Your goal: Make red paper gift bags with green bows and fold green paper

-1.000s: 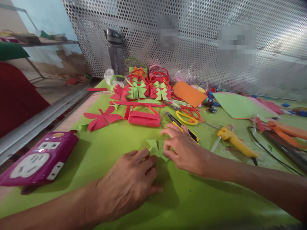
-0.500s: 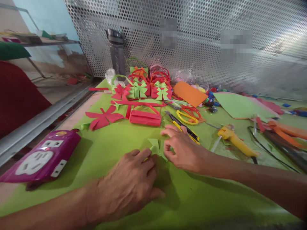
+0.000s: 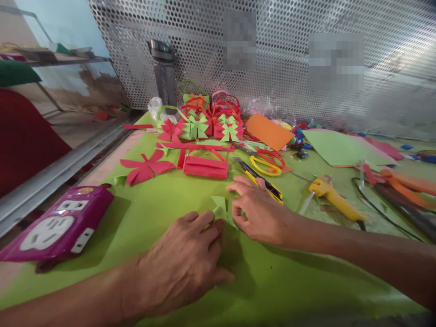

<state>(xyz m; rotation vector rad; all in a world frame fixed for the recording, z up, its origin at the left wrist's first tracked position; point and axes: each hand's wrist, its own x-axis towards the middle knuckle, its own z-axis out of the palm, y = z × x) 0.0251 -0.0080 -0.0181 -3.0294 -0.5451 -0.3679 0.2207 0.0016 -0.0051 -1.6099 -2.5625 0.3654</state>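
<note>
A small green paper cutout (image 3: 220, 205) lies on the green table (image 3: 143, 218), hard to tell from the surface. My left hand (image 3: 189, 259) rests at its left edge, index finger and thumb apart, other fingers curled; whatever its fingertips press is hidden. At the cutout's right side is my right hand (image 3: 257, 209), fingers bent and pinched at the paper. Behind the hands sit a small red paper bag (image 3: 205, 167) and a red petal cutout (image 3: 149, 167). A black and yellow cutter (image 3: 260, 179) lies just beyond my right hand.
A purple power strip (image 3: 64, 222) is at the left. Decorated paper bags (image 3: 228, 129) stand at the back, near a dark bottle (image 3: 164, 72). To the right are yellow-handled scissors (image 3: 265, 166), an orange sheet (image 3: 269, 131), a green sheet (image 3: 344, 147) and a yellow glue gun (image 3: 337, 200).
The right-hand part of the green cutout that stood up between my hands is less visible now. Both hands have hardly moved, and the view has shifted slightly.
</note>
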